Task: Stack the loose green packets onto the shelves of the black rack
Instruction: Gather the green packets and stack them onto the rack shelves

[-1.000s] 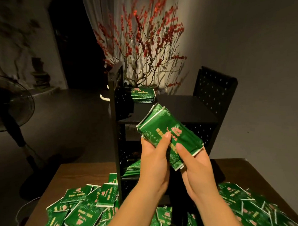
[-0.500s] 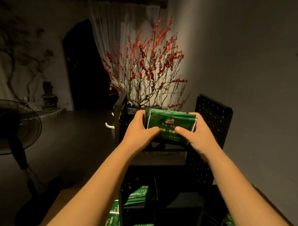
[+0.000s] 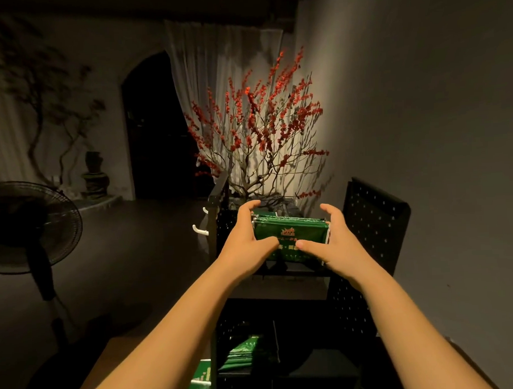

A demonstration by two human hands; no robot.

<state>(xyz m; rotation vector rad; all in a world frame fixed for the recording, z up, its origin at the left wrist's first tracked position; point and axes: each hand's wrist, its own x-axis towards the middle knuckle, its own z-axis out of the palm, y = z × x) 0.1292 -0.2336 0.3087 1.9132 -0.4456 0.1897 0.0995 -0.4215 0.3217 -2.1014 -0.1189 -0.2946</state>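
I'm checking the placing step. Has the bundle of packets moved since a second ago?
Yes. The bundle of packets went from in front of the black rack up onto its top shelf.

Both bare hands on a stack of flat green foil packets (image 3: 290,232) atop the black perforated metal rack (image 3: 374,233). Left hand (image 3: 245,239) at 9 o'clock of stack, right hand (image 3: 334,244) at 3; thumbs pressing its near face. Red-blossom branches (image 3: 261,120) at 12. More packets on a lower shelf (image 3: 244,353).
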